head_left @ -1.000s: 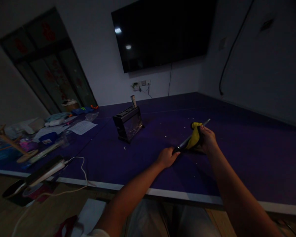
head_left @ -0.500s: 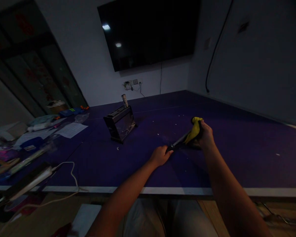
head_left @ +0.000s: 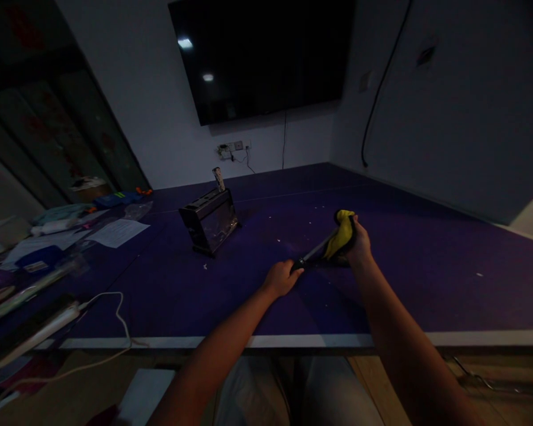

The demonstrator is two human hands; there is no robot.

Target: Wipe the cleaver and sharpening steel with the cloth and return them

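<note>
My left hand (head_left: 281, 278) is closed around the black handle of a knife (head_left: 314, 252), just above the purple tabletop (head_left: 249, 296). The narrow grey metal blade points away to the right. My right hand (head_left: 359, 239) grips a yellow and black cloth (head_left: 343, 235), which is folded over the far part of the blade and hides its tip. To the left of my hands stands a dark knife block (head_left: 213, 222) with a clear-looking side panel. One pale patterned handle (head_left: 219, 177) sticks up from its far end.
Small white scraps (head_left: 205, 267) dot the tabletop. Papers (head_left: 118, 232), bags and clutter cover its left end. A power strip (head_left: 35, 337) with a white cable (head_left: 122, 313) lies at the front left edge. A television (head_left: 266, 59) hangs on the wall behind.
The whole view has shifted slightly, so everything sits a little further left. Both hands keep their grip on the knife and cloth, with little visible movement between them.
</note>
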